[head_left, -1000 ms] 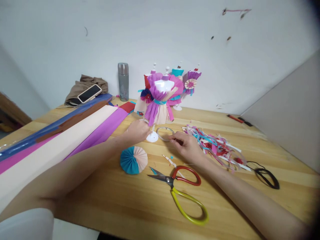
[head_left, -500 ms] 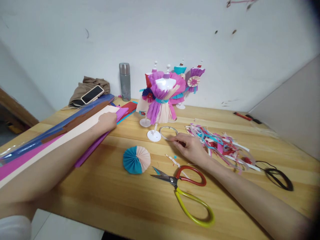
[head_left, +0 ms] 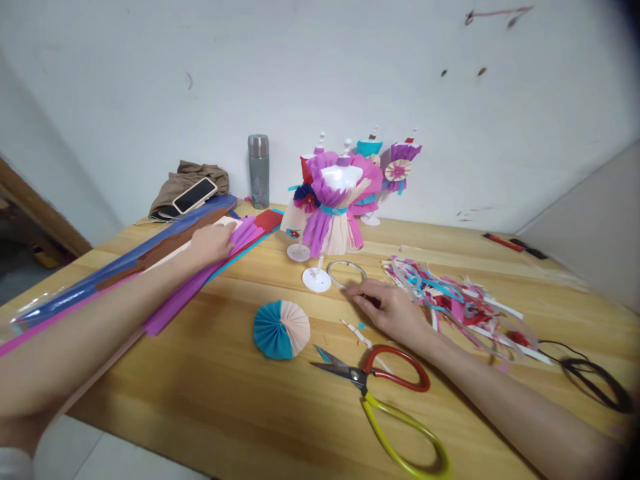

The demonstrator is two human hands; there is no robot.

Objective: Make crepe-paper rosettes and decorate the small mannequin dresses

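Note:
My left hand (head_left: 213, 241) is closed over a stack of coloured crepe paper sheets, its fingers curled at the end of the cream sheet (head_left: 173, 255) beside the purple sheet (head_left: 187, 293). The fingertips are partly hidden. My right hand (head_left: 385, 308) rests on the table with bent fingers, its fingertips at the near edge of a thin pale ring (head_left: 349, 263). Just beyond the ring stands a small white dress form (head_left: 340, 179) in a purple, pink and cream paper dress with a turquoise belt. A pleated turquoise and cream rosette (head_left: 281, 329) lies between my hands.
Scissors (head_left: 357, 377) with red and yellow handles lie slightly open in front. Paper scraps (head_left: 460, 297) are heaped at right, near a black cord (head_left: 595, 380). Behind are more dressed forms (head_left: 399, 170), a flask (head_left: 259, 172), a phone (head_left: 195, 195) and brown cloth (head_left: 167, 183).
My left hand has shifted slightly over the paper, and less of the cream sheet shows beside my forearm. My right hand stays at the ring. The whole view has moved slightly.

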